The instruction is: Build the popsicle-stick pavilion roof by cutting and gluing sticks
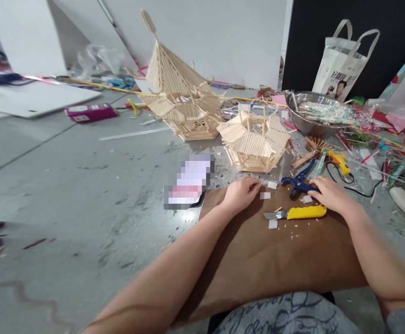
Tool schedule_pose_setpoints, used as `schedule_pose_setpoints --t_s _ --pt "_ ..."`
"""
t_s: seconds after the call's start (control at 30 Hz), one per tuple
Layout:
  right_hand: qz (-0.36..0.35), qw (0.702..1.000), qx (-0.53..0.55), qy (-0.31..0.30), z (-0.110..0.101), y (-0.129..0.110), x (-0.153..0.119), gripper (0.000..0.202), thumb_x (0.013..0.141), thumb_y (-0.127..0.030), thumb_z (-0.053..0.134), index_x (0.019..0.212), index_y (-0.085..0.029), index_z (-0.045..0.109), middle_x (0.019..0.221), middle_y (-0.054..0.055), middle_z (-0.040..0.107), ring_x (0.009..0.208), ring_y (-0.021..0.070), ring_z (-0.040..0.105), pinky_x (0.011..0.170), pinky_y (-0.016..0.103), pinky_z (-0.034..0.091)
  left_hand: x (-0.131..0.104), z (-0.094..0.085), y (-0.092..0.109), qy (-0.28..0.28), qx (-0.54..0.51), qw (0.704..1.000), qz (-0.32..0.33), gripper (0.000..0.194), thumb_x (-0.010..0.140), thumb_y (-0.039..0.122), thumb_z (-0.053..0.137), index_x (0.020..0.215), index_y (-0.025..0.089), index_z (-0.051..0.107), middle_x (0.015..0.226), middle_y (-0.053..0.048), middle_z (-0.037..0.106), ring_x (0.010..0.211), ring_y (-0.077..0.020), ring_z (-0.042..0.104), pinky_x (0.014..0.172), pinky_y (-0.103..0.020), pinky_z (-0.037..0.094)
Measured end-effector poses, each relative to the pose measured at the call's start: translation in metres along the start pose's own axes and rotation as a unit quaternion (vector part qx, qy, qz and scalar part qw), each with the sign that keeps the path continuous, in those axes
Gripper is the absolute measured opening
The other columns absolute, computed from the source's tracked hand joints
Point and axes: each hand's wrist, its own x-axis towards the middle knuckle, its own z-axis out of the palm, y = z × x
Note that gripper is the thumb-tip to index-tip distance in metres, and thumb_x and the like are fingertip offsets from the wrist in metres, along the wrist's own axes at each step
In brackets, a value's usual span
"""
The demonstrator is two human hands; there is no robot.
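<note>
My left hand (243, 192) rests at the far edge of a brown paper sheet (275, 260), its fingers curled closed; anything inside them is hidden. My right hand (334, 194) lies on the right of the sheet, with thumb and fingers apart beside the handle end of a blue plier-like cutter (301, 183). Just below lies a yellow utility knife (306, 212), its blade out and pointing left. Small white squares (265, 195) and wood crumbs are scattered between my hands. Beyond them stands a roofless hexagonal stick model (258, 146).
A taller stick pavilion (184, 102) with a pointed roof stands behind. A phone (190, 181) with a blurred screen lies left of the sheet. To the right are a yellow glue gun (339, 161), a steel bowl (313, 125) of wrapped sticks, a cloth bag (339, 69) and litter.
</note>
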Motion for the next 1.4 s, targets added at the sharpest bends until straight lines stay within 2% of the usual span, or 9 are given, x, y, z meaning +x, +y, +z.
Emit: schedule_pose_setpoints --t_s 0.2,0.43,0.57,0.7,0.9,1.07,1.17,1.3,1.4 --pt "-0.077 0.983 -0.003 -0.168 -0.01 -0.015 -0.016 0.039 0.066 -0.039 0.062 0.101 -0.022 0.058 0.105 0.008 0.06 0.096 0.0244 0.056 0.076 0.034 0.042 -0.001 0.0 0.0 0.004 0.0 1.0 0.009 0.026 0.082 0.03 0.04 0.078 0.019 0.064 0.083 -0.004 0.065 0.077 -0.0156 0.06 0.071 -0.026 0.044" --pt "-0.084 0.981 0.022 -0.175 -0.024 -0.01 -0.014 0.017 0.068 -0.029 0.054 0.083 -0.023 0.058 0.076 0.002 0.061 0.067 0.0164 0.056 0.057 0.027 0.039 -0.001 -0.001 0.0 0.004 0.002 1.0 0.012 0.026 0.081 0.029 0.04 0.076 0.019 0.064 0.08 -0.004 0.065 0.075 -0.0148 0.059 0.069 -0.025 0.044" --pt "-0.049 0.985 0.108 -0.128 -0.058 0.019 -0.018 0.027 0.073 -0.045 0.052 0.09 -0.025 0.057 0.079 0.001 0.062 0.066 0.0164 0.056 0.058 0.028 0.042 0.0 -0.001 0.0 -0.001 0.002 1.0 0.017 0.026 0.081 0.028 0.04 0.075 0.018 0.063 0.08 -0.004 0.064 0.073 -0.0143 0.059 0.069 -0.025 0.044" --pt "0.043 0.989 0.138 0.038 -0.08 0.044 -0.011 0.041 0.071 -0.056 0.052 0.098 -0.025 0.057 0.079 0.001 0.063 0.063 0.0169 0.056 0.057 0.03 0.042 0.001 -0.002 0.001 -0.009 0.01 1.0 0.01 0.025 0.081 0.028 0.04 0.076 0.018 0.063 0.081 -0.004 0.064 0.074 -0.0151 0.059 0.069 -0.025 0.044" --pt "0.155 0.952 0.06 0.256 -0.083 0.058 0.056 0.042 0.072 -0.053 0.053 0.095 -0.019 0.062 0.08 0.007 0.064 0.07 0.0211 0.057 0.064 0.033 0.042 0.001 -0.002 0.002 -0.013 0.011 1.0 0.008 0.024 0.081 0.027 0.04 0.077 0.019 0.063 0.082 -0.004 0.064 0.074 -0.015 0.059 0.069 -0.026 0.044" --pt "0.164 0.933 -0.007 0.319 -0.085 0.067 0.125 0.04 0.075 -0.044 0.052 0.1 -0.015 0.063 0.093 0.014 0.063 0.085 0.0261 0.056 0.074 0.039 0.042 0.001 -0.002 0.001 -0.013 0.016 1.0 0.01 0.025 0.081 0.027 0.04 0.077 0.019 0.063 0.08 -0.005 0.063 0.074 -0.0157 0.059 0.068 -0.026 0.045" --pt "0.192 0.936 -0.057 0.288 -0.087 0.068 0.152 0.038 0.075 -0.04 0.054 0.1 -0.013 0.064 0.099 0.016 0.062 0.094 0.0296 0.054 0.078 0.043 0.04 0.0 -0.002 0.001 -0.014 0.013 1.0 0.015 0.025 0.082 0.027 0.04 0.078 0.019 0.063 0.081 -0.005 0.063 0.074 -0.0159 0.059 0.069 -0.027 0.045" --pt "0.221 0.944 -0.106 0.222 -0.087 0.065 0.167 0.039 0.078 -0.038 0.053 0.099 -0.007 0.063 0.106 0.021 0.059 0.106 0.0334 0.047 0.087 0.05 0.032 0.0 -0.002 0.002 -0.023 0.016 1.0 0.014 0.026 0.083 0.028 0.039 0.078 0.018 0.063 0.081 -0.004 0.063 0.074 -0.0157 0.059 0.069 -0.026 0.044" --pt "0.202 0.942 -0.104 0.248 -0.086 0.06 0.164 0.04 0.082 -0.037 0.048 0.1 -0.005 0.062 0.11 0.022 0.057 0.11 0.0337 0.043 0.089 0.051 0.029 0.0 -0.002 0.003 -0.027 0.025 0.999 0.011 0.026 0.083 0.028 0.04 0.079 0.018 0.064 0.082 -0.004 0.063 0.075 -0.016 0.059 0.068 -0.026 0.044"
